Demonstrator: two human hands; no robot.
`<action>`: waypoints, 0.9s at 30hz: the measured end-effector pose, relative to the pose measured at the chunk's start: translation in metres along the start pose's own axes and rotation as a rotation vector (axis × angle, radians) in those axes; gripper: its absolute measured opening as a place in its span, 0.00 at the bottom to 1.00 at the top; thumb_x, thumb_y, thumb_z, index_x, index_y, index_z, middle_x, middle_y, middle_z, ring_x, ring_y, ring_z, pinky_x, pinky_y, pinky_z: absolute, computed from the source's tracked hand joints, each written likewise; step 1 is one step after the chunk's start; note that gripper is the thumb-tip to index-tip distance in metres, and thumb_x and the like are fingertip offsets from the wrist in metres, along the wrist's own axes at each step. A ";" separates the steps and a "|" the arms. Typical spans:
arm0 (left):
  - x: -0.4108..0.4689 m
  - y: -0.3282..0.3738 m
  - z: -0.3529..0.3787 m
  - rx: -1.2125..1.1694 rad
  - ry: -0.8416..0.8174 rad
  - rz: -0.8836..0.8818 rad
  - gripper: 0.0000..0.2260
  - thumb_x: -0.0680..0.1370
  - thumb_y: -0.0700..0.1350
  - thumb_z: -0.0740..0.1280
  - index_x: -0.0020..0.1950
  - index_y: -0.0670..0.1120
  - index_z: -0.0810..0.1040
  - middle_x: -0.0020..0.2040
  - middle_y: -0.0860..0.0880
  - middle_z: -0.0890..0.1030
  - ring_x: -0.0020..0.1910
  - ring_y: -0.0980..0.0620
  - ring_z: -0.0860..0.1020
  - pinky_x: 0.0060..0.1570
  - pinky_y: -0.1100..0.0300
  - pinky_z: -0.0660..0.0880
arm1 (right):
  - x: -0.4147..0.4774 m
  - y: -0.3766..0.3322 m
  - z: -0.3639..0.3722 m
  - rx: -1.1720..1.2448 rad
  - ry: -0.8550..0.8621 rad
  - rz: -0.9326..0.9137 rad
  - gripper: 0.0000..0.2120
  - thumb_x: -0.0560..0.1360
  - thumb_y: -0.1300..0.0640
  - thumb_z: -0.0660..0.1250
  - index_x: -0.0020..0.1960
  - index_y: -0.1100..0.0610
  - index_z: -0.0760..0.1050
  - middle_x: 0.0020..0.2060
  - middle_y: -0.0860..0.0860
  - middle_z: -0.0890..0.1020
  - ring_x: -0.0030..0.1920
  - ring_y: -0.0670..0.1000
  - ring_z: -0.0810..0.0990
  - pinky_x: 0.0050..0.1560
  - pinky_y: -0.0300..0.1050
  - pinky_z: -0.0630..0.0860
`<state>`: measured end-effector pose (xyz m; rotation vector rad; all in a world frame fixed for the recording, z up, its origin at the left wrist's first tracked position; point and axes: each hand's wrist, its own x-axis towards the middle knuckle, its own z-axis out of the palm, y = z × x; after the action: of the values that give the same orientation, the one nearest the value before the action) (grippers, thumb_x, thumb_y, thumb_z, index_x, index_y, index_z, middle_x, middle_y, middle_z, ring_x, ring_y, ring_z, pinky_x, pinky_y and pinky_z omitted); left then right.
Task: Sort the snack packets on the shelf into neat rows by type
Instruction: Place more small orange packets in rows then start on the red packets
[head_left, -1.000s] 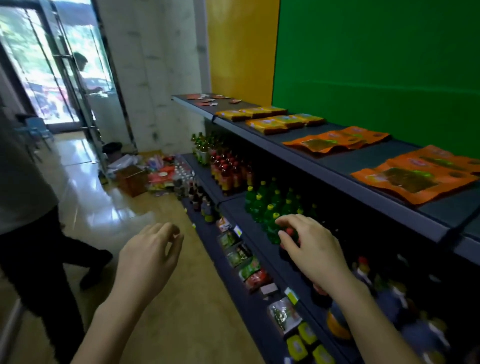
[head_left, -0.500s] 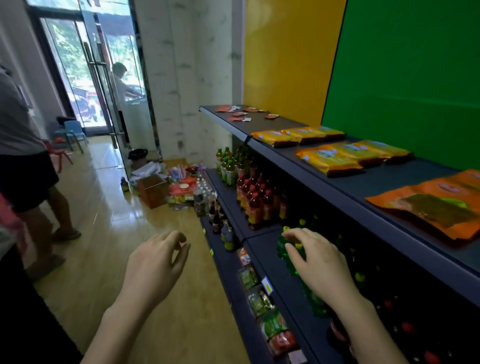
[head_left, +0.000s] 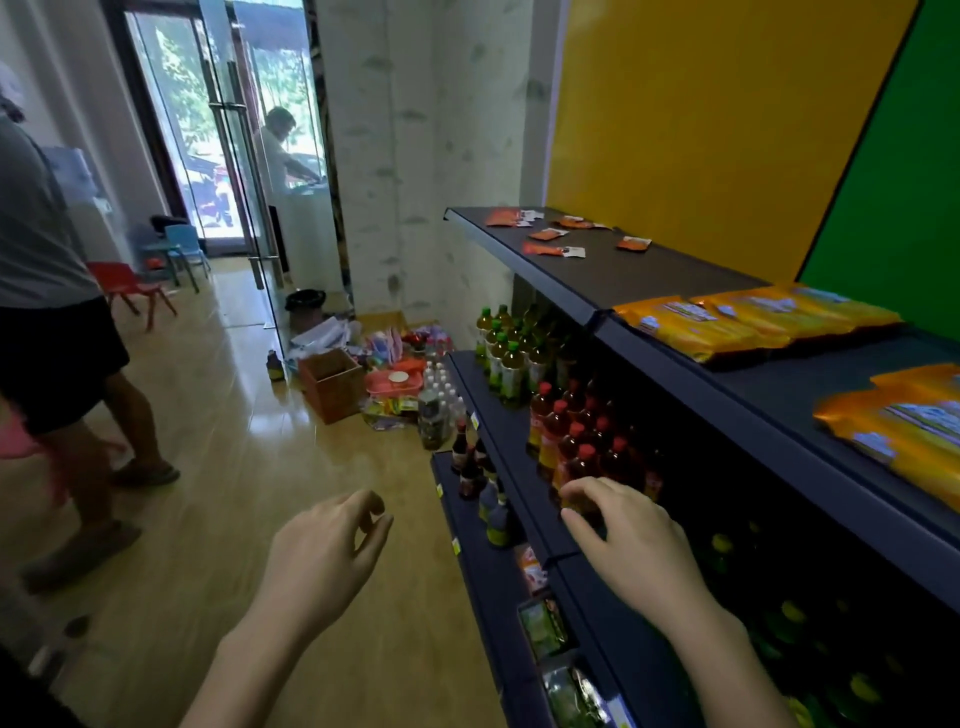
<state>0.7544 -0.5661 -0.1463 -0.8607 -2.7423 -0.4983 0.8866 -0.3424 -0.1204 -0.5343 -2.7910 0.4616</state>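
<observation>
Several small orange-red snack packets (head_left: 551, 236) lie scattered at the far end of the dark top shelf (head_left: 639, 280). Nearer, large yellow packets (head_left: 727, 325) lie side by side, and another yellow-orange packet (head_left: 904, 423) sits at the right edge. My left hand (head_left: 324, 556) hovers over the floor, fingers loosely curled, holding nothing. My right hand (head_left: 623, 540) is in front of the middle shelf, fingers spread near the red-capped bottles (head_left: 576, 431), gripping nothing.
Green-capped bottles (head_left: 506, 345) stand further along the middle shelf. A cardboard box (head_left: 332, 384) and loose goods lie on the floor at the shelf's end. A person (head_left: 57, 332) stands at left. Red and blue chairs (head_left: 156, 270) and glass doors are beyond.
My view has moved left along the shelves: the orange packets slid out of sight and the small scattered packets came closer. Both hands kept their pose; the right now fronts the red-capped bottles.
</observation>
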 end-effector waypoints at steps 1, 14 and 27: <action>0.019 -0.012 0.003 0.003 -0.002 0.011 0.13 0.79 0.57 0.56 0.57 0.55 0.74 0.46 0.58 0.78 0.44 0.61 0.76 0.40 0.69 0.73 | 0.019 -0.005 0.008 0.002 -0.001 0.009 0.13 0.79 0.46 0.55 0.62 0.44 0.69 0.59 0.39 0.75 0.58 0.44 0.74 0.47 0.38 0.69; 0.262 -0.109 0.020 -0.069 0.068 0.173 0.10 0.78 0.55 0.60 0.52 0.53 0.77 0.42 0.58 0.77 0.41 0.57 0.76 0.36 0.65 0.72 | 0.247 -0.057 0.036 0.055 0.179 0.107 0.12 0.78 0.49 0.58 0.60 0.45 0.72 0.56 0.39 0.77 0.56 0.43 0.75 0.48 0.37 0.69; 0.517 -0.106 0.078 -0.146 0.134 0.409 0.10 0.78 0.54 0.60 0.51 0.51 0.77 0.44 0.54 0.80 0.41 0.55 0.77 0.36 0.63 0.73 | 0.456 -0.020 0.015 0.093 0.457 0.240 0.11 0.78 0.53 0.60 0.58 0.49 0.76 0.53 0.43 0.80 0.48 0.43 0.75 0.47 0.39 0.69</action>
<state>0.2690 -0.3543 -0.0845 -1.3303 -2.3421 -0.6480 0.4662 -0.1841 -0.0387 -0.8396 -2.2705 0.4485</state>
